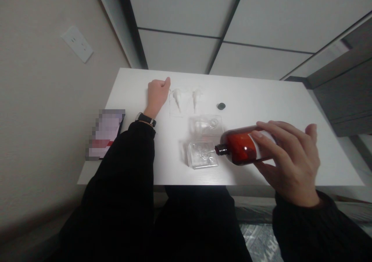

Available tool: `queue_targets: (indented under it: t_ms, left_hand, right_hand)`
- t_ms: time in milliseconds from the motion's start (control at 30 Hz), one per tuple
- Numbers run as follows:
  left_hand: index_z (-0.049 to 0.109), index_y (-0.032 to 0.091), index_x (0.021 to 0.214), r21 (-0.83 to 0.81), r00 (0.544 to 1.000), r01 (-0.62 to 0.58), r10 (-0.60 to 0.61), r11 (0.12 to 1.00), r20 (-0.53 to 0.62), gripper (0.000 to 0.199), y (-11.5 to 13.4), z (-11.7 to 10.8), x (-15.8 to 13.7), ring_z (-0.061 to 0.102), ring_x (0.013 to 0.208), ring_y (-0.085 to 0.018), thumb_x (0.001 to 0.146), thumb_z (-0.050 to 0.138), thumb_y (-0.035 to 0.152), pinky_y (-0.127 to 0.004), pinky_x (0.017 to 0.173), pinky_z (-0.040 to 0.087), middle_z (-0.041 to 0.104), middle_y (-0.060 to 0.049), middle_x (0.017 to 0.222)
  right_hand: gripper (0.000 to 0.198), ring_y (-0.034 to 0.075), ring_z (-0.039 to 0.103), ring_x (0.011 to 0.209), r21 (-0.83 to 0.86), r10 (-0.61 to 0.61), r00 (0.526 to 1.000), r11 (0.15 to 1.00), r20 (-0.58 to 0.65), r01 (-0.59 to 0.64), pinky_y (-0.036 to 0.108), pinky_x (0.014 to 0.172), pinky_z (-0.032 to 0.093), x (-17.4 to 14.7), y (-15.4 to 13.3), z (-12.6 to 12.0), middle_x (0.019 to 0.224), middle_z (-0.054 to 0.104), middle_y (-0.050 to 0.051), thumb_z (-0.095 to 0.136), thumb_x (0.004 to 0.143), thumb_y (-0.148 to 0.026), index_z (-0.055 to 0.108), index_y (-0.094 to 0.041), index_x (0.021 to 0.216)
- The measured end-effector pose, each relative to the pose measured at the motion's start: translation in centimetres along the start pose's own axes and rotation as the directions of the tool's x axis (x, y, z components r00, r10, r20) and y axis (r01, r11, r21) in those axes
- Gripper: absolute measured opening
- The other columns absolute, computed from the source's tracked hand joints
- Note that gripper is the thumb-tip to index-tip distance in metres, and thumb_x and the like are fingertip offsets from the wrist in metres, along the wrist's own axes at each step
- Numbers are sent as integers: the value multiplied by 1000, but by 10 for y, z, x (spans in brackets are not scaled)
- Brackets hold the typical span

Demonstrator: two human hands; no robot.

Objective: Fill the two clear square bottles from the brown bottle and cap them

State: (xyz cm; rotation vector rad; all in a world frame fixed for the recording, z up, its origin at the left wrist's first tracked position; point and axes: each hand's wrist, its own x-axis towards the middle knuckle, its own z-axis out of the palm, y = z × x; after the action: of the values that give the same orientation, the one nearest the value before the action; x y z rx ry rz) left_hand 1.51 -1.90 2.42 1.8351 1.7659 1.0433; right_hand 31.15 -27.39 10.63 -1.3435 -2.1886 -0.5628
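My right hand [286,159] grips a dark red bottle [241,147] with a white label, tipped on its side. Its open neck points left, just above a clear square glass bottle [202,154] on the white table [261,99]. A second clear glass bottle [206,125] lies just behind the first. My left hand [157,93] rests as a fist on the table's far left, holding nothing I can see, beside two white pump tops [186,98] in clear wrapping. A small black cap [221,106] lies on the table beyond the bottles.
A blurred flat object [105,133] lies on the table's left edge by the wall. A wall socket [77,43] is on the left wall. Grey drawers [345,95] stand to the right of the table. My dark-clothed legs are under the near edge.
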Motion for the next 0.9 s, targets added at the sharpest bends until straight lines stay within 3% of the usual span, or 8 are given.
queue_targets:
  t_ms: [100, 300, 400, 900]
  left_hand:
    - [21, 24, 58, 16, 1000, 8, -8, 1000, -1, 58, -1, 0, 0, 26, 61, -15, 107, 48, 40, -36, 63, 22, 19, 2, 60]
    - [25, 25, 60, 38, 1000, 8, -7, 999, -5, 56, -4, 2, 1, 27, 60, -15, 107, 45, 47, -35, 60, 23, 19, 2, 60]
    - [24, 24, 60, 47, 1000, 9, -9, 999, -3, 57, -4, 2, 2, 28, 60, -15, 107, 46, 48, -35, 61, 25, 19, 2, 58]
    - [21, 23, 59, 31, 1000, 12, -13, 999, 3, 58, 0, 0, 0, 27, 60, -15, 107, 47, 41, -36, 62, 23, 19, 2, 59]
  right_hand:
    - [92, 38, 73, 124, 0, 7, 1000, 1000, 18, -7, 69, 119, 42, 0, 0, -1, 140, 74, 7, 75, 92, -10, 35, -47, 166]
    - [92, 41, 72, 124, 9, -28, 1000, 1000, -10, 28, 70, 121, 39, 1, 1, 0, 140, 74, 11, 77, 89, -8, 39, -39, 167]
    - [95, 40, 72, 124, 4, -12, 1000, 1000, 9, 12, 70, 121, 40, 2, 1, -1, 140, 74, 8, 77, 90, -10, 35, -44, 167]
    - [84, 38, 72, 124, -8, -40, 998, 999, -40, 40, 71, 120, 41, 0, 4, 1, 139, 74, 10, 78, 90, -11, 45, -38, 163]
